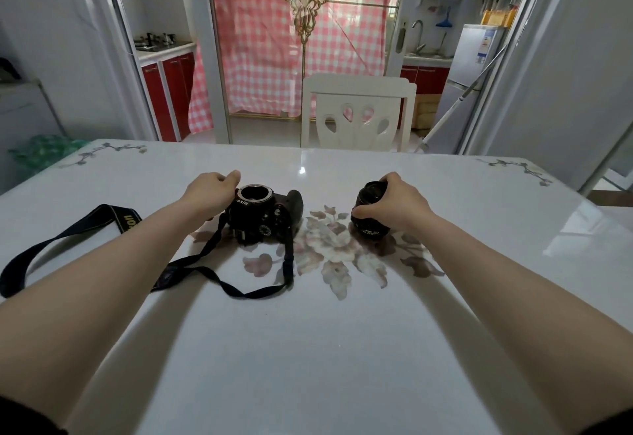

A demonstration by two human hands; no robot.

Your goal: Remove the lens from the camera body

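Note:
A black camera body (265, 213) lies on its back on the white table (308, 332), its bare lens mount ring facing up. My left hand (212, 191) rests against the body's left side, fingers curled over its far edge. The black lens (368, 210) stands apart on the table, to the right of the body, on a flower print. My right hand (399, 203) grips the lens from the right side, with the thumb low and the fingers over the top. A black neck strap (102, 225) trails from the body toward the left and front.
A white chair (356, 112) stands at the table's far edge. Behind it are a glass door with a pink checked curtain (301, 40), red kitchen cabinets and a fridge (469, 74). The strap loops across the table's left half.

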